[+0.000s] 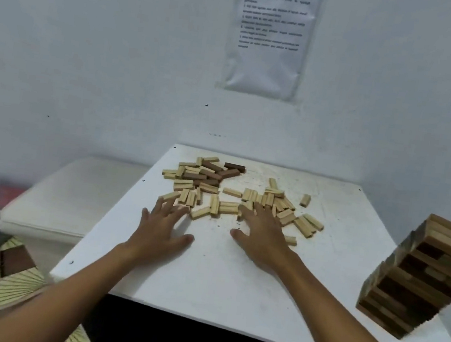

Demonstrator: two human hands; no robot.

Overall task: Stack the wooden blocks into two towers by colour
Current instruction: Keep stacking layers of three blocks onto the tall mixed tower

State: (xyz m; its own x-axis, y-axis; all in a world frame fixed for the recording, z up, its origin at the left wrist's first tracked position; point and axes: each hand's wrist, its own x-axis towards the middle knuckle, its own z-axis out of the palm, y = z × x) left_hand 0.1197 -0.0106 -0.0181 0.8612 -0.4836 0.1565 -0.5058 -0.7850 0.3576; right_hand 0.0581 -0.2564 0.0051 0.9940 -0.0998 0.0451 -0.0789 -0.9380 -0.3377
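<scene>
Both hands are reaching flat over the white table (205,276), and neither is holding anything. The left hand (162,228) is lying with its fingers spread and straight, the fingertips (161,200) just touching the nearest pale blocks at the near edge of the scatter. The right hand (261,232) is lying open as well, palm down, with its fingers resting on the pale blocks (260,200) just ahead of it and its thumb pointing across at the left hand. Judging by this, the gathering or sorting step is in hand, with the loose pile not yet built into anything. The next move is probably calling for raking the pale pieces together, or pinching one block free without dragging its neighbours. Beyond the left fingers, the few dark blocks (212,173) are lying mixed into the far part of the pile, so they will need picking out apart. Well off to the right of the right arm, a tower (418,277) of mixed dark and pale layers is standing near the table's edge, looking tilted in this wide view.
</scene>
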